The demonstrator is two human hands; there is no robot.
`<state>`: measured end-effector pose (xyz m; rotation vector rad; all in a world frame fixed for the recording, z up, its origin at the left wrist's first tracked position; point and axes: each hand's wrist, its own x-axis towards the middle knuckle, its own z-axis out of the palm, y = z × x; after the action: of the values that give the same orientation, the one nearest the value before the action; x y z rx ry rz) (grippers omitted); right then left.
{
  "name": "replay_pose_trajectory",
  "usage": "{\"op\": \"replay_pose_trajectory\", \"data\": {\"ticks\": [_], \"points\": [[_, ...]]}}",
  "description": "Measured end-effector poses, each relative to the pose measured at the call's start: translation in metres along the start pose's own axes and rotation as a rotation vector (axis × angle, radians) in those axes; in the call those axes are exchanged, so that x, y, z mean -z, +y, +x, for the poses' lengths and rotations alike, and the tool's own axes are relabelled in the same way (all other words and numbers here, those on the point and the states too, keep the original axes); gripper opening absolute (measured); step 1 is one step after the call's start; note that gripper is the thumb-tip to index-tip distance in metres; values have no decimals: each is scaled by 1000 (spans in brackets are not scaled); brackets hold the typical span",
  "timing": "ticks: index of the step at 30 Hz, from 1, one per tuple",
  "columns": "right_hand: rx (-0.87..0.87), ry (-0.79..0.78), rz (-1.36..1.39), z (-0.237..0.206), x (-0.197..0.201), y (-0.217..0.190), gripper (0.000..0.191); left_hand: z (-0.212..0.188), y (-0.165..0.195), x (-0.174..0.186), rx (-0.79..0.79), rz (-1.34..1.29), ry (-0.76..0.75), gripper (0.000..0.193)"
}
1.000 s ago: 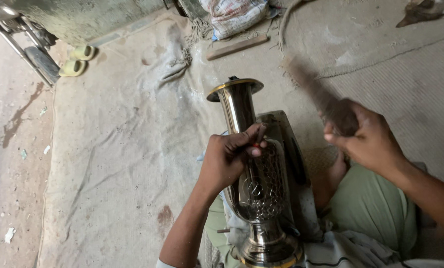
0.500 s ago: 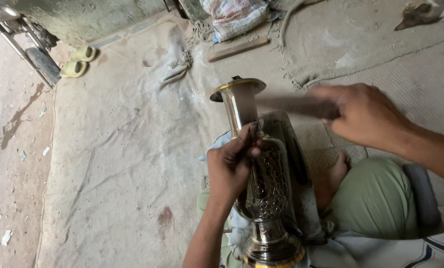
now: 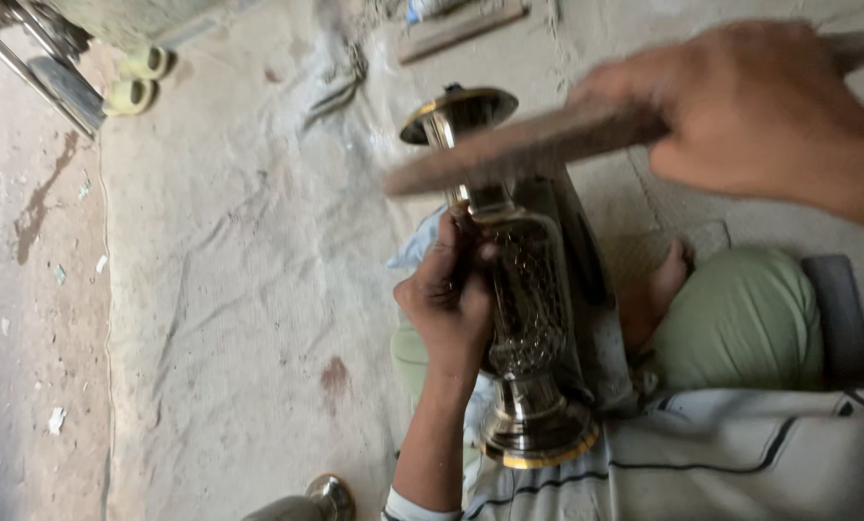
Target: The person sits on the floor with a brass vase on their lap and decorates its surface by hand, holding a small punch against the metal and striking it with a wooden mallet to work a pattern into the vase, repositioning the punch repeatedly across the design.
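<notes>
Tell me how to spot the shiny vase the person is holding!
Start at the pale cloth spread over the floor, then find the green trouser knee. Beside it, the left hand grips a tall metal vase. It alone is dark, patterned and gold-rimmed at both ends.

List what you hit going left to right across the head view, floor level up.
Metal frame → yellow-green sandals → cloth sheet → left hand → engraved metal vase → green-clad knee. The right hand with its flat wooden tool spans across above.
</notes>
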<state>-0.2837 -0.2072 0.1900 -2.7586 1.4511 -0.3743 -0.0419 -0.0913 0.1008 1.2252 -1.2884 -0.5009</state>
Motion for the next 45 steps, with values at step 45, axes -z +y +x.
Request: {"op": "replay_pose_trajectory", "data": {"ticks": [45], "points": [[-485, -142, 595, -55, -84, 18, 39, 42, -4, -3, 136, 84, -518, 34]]}}
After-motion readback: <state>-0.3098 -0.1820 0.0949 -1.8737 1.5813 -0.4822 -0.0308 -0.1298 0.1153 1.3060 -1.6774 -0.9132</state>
